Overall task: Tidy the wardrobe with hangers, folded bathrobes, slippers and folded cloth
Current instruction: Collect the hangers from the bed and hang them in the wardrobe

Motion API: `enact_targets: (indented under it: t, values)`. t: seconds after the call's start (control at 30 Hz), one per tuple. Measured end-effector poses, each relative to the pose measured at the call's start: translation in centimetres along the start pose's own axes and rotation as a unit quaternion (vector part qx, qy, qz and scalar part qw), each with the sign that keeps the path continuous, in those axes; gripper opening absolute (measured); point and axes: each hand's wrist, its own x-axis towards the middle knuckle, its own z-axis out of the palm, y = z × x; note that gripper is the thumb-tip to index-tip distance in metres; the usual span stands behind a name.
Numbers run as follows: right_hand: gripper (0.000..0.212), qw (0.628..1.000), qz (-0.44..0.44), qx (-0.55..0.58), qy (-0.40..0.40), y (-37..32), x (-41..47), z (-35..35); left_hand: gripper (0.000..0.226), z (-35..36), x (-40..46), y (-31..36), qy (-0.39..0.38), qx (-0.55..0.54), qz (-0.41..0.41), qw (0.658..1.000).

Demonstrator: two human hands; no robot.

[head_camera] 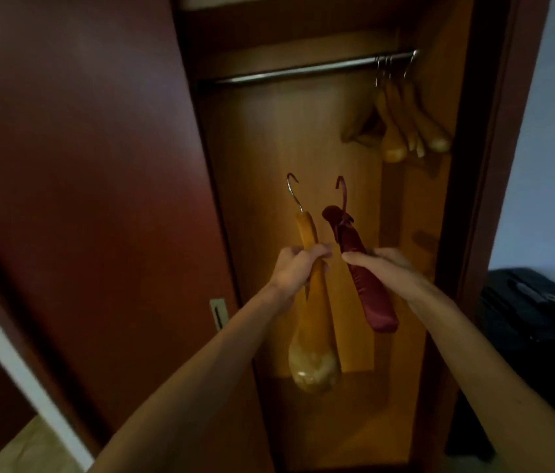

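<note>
A metal rail (pixel 307 68) was fixed across the upper part of the wardrobe (pixel 303 148), under a wooden shelf (pixel 286 18). A cluster of wooden hangers (pixel 405 121) was hung by metal hooks at the rail's right end, close against the right wall. The rest of the rail was left bare. At the right, a dark bag (pixel 525 302) was set on the floor.

A black suitcase (pixel 525 302) stands on the floor, right of the right hand (pixel 385 271) and lower. A pale wall (pixel 549 131) rises above it. Beige floor (pixel 30 452) lies far below the left hand (pixel 298 271).
</note>
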Motion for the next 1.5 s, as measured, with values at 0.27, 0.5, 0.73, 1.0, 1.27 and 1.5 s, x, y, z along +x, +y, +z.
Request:
enact_targets:
  t: [0.27, 0.5, 0.73, 1.0, 1.27, 1.5]
  values:
    - [0.042, 0.997, -0.066, -0.026, 0.03, -9.1, 14.2, -6.4, 0.028, 0.1, 16.0, 9.5, 0.039, -0.005, 0.069, 0.997]
    - [0.04, 0.995, -0.082, -0.015, 0.06, -14.9, 22.9, -9.9, 0.029, -0.1, 25.3, 14.5, 0.023, -0.002, 0.123, 0.992]
    - [0.053, 0.993, -0.082, -0.004, 0.081, -17.1, 29.0, -12.7, 0.022, -0.1, 32.5, 17.6, -0.058, 0.013, 0.122, 0.991]
    - [0.046, 0.995, -0.078, 0.022, 0.066, -19.2, 34.3, -16.1, 0.037, 0.7, 38.4, 21.2, -0.131, 0.044, 0.12, 0.983]
    - [0.053, 0.994, -0.049, 0.066, 0.078, -20.4, 39.5, -17.0, 0.018, 1.6, 42.7, 23.5, -0.155, 0.029, 0.106, 0.982]
    - [0.06, 0.995, -0.021, 0.056, 0.082, -19.3, 41.9, -17.6, 0.066, 3.0, 48.1, 23.0, -0.179, 0.057, 0.084, 0.979]
